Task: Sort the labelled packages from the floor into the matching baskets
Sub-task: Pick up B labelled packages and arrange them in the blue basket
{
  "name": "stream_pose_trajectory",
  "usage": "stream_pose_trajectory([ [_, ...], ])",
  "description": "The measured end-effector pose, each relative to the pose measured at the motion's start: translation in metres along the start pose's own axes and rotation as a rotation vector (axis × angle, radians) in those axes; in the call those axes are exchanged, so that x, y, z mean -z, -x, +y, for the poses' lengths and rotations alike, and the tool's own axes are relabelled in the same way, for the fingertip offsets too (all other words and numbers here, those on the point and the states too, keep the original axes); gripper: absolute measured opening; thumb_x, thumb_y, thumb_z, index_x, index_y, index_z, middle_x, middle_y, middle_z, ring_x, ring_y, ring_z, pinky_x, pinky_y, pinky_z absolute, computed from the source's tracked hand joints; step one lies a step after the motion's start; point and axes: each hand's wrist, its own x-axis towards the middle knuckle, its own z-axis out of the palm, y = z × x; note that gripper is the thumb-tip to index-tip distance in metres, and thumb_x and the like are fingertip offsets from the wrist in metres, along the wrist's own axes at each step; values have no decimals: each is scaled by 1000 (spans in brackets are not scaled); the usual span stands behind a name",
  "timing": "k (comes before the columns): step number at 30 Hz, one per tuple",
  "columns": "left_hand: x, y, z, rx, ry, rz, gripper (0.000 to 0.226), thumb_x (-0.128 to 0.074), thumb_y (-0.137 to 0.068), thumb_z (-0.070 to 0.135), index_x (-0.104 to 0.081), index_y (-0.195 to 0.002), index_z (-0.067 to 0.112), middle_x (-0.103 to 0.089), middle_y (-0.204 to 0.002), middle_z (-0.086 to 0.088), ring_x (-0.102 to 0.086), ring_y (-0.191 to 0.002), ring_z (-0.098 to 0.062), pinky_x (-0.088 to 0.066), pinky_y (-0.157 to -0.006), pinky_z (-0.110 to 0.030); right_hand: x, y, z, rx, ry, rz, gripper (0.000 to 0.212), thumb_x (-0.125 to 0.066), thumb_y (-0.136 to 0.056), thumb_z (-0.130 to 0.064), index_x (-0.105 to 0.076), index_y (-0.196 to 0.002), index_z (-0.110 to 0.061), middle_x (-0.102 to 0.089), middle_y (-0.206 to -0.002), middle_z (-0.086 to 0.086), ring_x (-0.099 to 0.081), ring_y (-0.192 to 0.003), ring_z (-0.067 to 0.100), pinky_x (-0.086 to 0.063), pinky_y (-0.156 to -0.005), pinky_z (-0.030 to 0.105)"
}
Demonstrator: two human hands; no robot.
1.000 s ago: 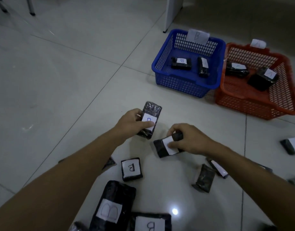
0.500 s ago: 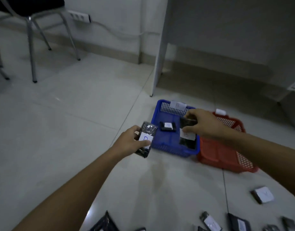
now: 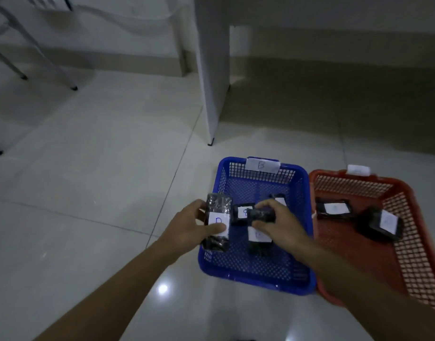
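Observation:
My left hand (image 3: 189, 226) grips a long black package with a white B label (image 3: 217, 223), held at the left rim of the blue basket (image 3: 254, 279). My right hand (image 3: 279, 223) hangs over the inside of that basket and pinches the top of a second black labelled package (image 3: 259, 236) that dangles down. The blue basket carries a B tag (image 3: 262, 165) on its far rim. Two more black packages (image 3: 243, 212) lie in it, partly hidden by my hands. Beside it on the right stands the orange basket (image 3: 405, 264) with two labelled packages (image 3: 333, 208).
A white desk panel leg (image 3: 212, 77) stands on the tiled floor just beyond the baskets. Metal chair legs (image 3: 51, 60) are at the far left. The orange basket has a white tag (image 3: 358, 169) on its far rim.
Both hands lifted packages off the floor and carried them forward to the blue basket. The view rose and moved closer, so the loose packages on the floor dropped out of sight.

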Motion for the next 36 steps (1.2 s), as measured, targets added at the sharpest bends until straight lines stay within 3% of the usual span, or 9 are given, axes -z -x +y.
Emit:
stream_pose_trajectory([
  [3,10,-41,28,45,-175,-93,40,-80,-77,30,-60,-111,23,-66,-100,2,-68,-90,-16,-60,-77,-38,14,-22,2,-65,32,-61,31,-73,-87,-15,-58,-114,-21,-61,-115,-2,-60,-94,12,-43,-64,9],
  [7,22,-94,64,-26,-312,-206,43,-80,-78,31,-60,-115,24,-64,-97,6,-63,-81,-8,-51,-67,-24,35,-61,-12,-45,36,-3,18,-66,-92,-13,-62,-109,-19,-62,-108,-5,-60,-101,15,-45,-72,20],
  [12,23,-165,67,-32,-331,-292,46,-82,-76,28,-56,-112,17,-66,-89,6,-64,-76,-7,-49,-60,-20,33,-128,-20,-43,189,-67,13,-51,-97,-11,-62,-100,-18,-64,-99,2,-62,-88,20,-49,-74,31],
  [17,9,-225,24,-162,-332,-331,54,-78,-79,27,-42,-120,23,-69,-98,-2,-68,-80,-13,-52,-57,-23,19,-158,13,132,498,-160,19,-46,-99,-32,-50,-82,-23,-36,-92,-8,-49,-86,18,-44,-81,38],
  [21,6,-238,12,-290,-302,-400,63,-76,-81,28,-39,-132,35,-71,-91,-1,-70,-80,-12,-58,-58,-25,14,-145,36,194,902,-264,54,-67,-74,-64,-50,-112,-30,-36,-110,-12,-50,-88,8,-49,-70,31],
  [24,6,-238,10,-354,-289,-388,59,-74,-84,30,-42,-132,41,-71,-93,-3,-71,-83,-17,-61,-58,-35,1,-139,46,265,974,-275,64,-73,-74,-51,-49,-129,-30,-42,-117,-9,-51,-103,12,-47,-74,29],
  [27,7,-233,9,-363,-249,-381,54,-72,-85,31,-43,-128,42,-71,-94,-3,-72,-76,-15,-55,-49,-27,-7,-134,51,245,988,-224,61,-73,-76,-47,-50,-130,-29,-49,-122,-7,-53,-110,15,-48,-80,31],
  [32,14,-231,16,-370,-273,-350,53,-73,-85,28,-40,-125,37,-72,-97,-4,-72,-72,-18,-51,-46,-24,-15,-137,56,33,766,110,62,-61,-79,-66,-38,-119,-25,-62,-109,-2,-62,-93,20,-50,-73,33],
  [36,13,-230,16,-352,-296,-294,51,-77,-81,28,-41,-117,27,-75,-81,1,-66,-56,-5,-42,-41,-15,-14,-141,51,45,856,177,63,-56,-89,-52,-31,-139,-24,-50,-130,4,-59,-104,25,-52,-79,37],
])
